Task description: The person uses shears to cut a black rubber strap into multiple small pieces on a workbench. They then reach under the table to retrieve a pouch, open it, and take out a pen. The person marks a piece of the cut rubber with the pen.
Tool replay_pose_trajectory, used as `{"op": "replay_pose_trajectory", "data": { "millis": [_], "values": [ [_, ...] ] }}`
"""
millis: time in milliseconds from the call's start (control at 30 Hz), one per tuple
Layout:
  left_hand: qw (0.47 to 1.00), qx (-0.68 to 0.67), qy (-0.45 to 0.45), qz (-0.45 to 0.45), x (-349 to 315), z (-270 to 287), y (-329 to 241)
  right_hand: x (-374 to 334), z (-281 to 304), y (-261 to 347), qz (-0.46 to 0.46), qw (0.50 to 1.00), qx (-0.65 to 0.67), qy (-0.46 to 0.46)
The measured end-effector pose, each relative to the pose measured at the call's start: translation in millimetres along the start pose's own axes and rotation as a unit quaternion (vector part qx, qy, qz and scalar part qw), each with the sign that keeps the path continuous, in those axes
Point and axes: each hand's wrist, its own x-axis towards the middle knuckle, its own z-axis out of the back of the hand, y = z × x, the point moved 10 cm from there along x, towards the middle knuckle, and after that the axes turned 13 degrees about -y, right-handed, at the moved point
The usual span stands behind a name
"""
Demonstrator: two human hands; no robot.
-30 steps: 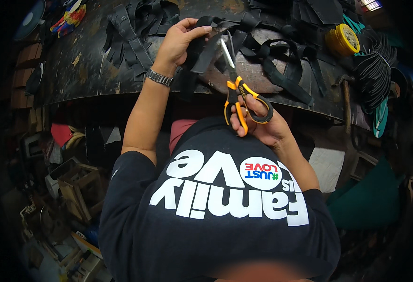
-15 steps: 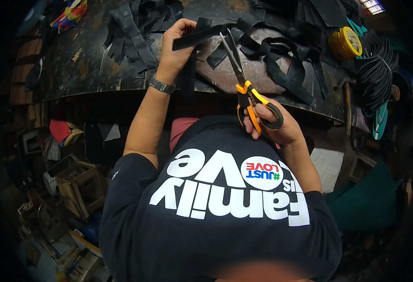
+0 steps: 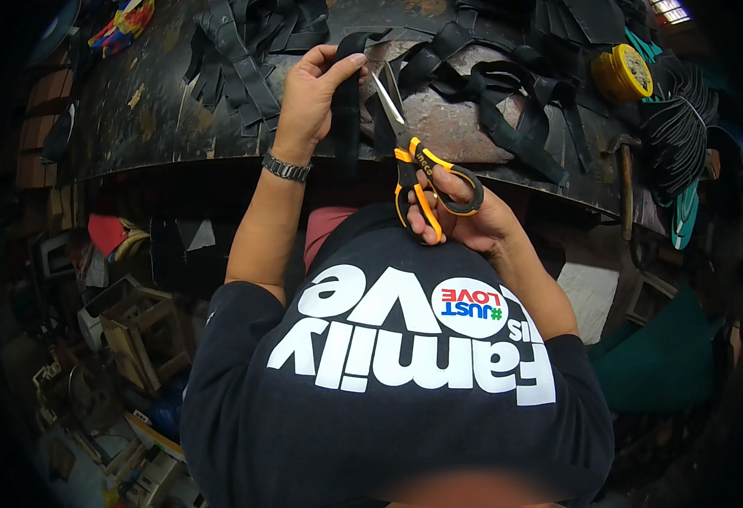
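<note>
My left hand [image 3: 310, 102], a metal-banded watch on its wrist, pinches a black strap-like strip [image 3: 349, 110] between thumb and fingers. From that grip the strip hangs down past the table's near edge. To the right, my right hand [image 3: 471, 213] has its fingers through the handles of a pair of scissors [image 3: 410, 152] with orange and black grips. The blades are slightly apart and point up and left, their tips close to the strip beside my left thumb. Whether they touch it I cannot tell.
Under the scissors lies a worn brownish slab [image 3: 473, 144] on the dark table [image 3: 160, 127]. Tangled black strips [image 3: 515, 127] cover its right side; another pile [image 3: 240, 72] lies left. Far right are a yellow tub [image 3: 630, 74], bundled black cords [image 3: 674, 131] and a wooden-handled tool [image 3: 626, 190].
My right hand has brought the scissors left, closer to my left hand. My left hand has turned, and the strip that stuck out across it now hangs downward.
</note>
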Motion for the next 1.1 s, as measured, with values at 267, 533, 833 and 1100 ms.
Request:
{"op": "replay_pose_trajectory", "data": {
  "millis": [267, 533, 833, 1100],
  "values": [
    [0.998, 0.018, 0.007, -0.053, -5.3, -0.7, -8.4, 9.5, -13.6, 9.6, 0.022, 1.000, 0.005, 0.009],
    [0.998, 0.003, -0.007, -0.065, -5.0, 2.6, -16.1, 12.0, -9.6, 9.3, 0.033, 0.999, -0.007, -0.025],
    [0.792, 0.262, 0.059, -0.549, -74.9, -63.3, -139.8, 9.0, -9.5, 42.6, 0.141, 0.981, 0.133, -0.023],
    [0.797, 0.314, 0.264, -0.444, -130.1, -77.9, -45.2, 13.0, 19.2, 34.9, 0.156, 0.972, 0.038, -0.169]
  ]
}}
